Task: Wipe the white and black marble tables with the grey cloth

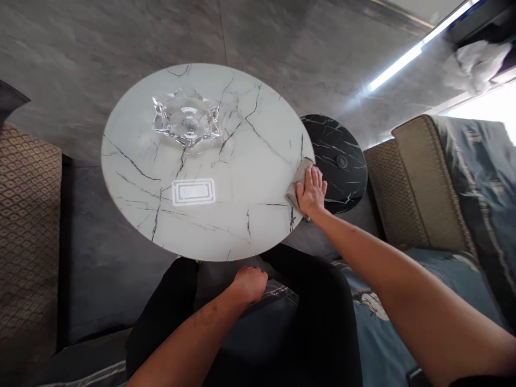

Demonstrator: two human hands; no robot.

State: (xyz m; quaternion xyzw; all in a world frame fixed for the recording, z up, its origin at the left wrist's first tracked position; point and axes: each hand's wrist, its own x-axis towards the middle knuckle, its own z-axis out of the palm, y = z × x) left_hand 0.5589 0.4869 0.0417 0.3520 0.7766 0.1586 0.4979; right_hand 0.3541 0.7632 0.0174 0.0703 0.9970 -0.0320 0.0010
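Note:
My right hand (312,191) lies flat on a folded grey-brown cloth (299,183), fingers stretched out and thumb apart. It presses the cloth against the right edge of an oval white marble-patterned table (242,177). Over my lap, below the table's near edge, my left hand (250,283) is closed in a loose fist. Nothing shows in it, though its palm is hidden. A clear, star-shaped glass dish (187,119) sits on the far left part of the tabletop.
A lower black marble-patterned round table (338,161) stands partly under the white one at right. A sofa armrest (407,183) rises farther right, and a patterned upholstered seat (30,231) is at left. A ceiling light reflects on the white tabletop.

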